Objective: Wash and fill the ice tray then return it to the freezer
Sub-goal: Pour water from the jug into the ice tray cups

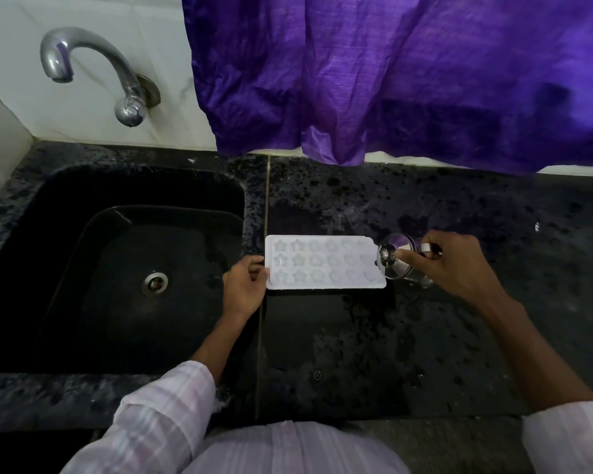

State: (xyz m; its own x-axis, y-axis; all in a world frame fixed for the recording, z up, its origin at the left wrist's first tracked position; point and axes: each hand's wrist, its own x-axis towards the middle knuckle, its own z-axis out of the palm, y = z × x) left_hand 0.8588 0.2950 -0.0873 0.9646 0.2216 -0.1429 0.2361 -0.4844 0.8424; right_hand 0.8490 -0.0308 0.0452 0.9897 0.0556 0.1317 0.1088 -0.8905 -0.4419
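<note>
Filling is in hand: the ice tray [325,262] lies on the bench beside the sink's [65,186] right rim, left hand [243,288] pinching its end, right hand [454,262] gripping a tilted steel jug [396,261]. Next: a slow pour across cavities.

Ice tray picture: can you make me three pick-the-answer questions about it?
1. Where is the ice tray?
A. In the sink
B. On the black counter, right of the sink
C. Under the tap

2. What colour is the curtain?
A. Purple
B. Green
C. Yellow

3. What is the right hand doing?
A. Resting flat
B. Turning the tap
C. Tilting a steel cup at the tray's edge

Answers: B, the tray lies flat on the counter beside the sink; A, the cloth is purple; C, the cup leans toward the tray while the left hand steadies the other end.
</note>
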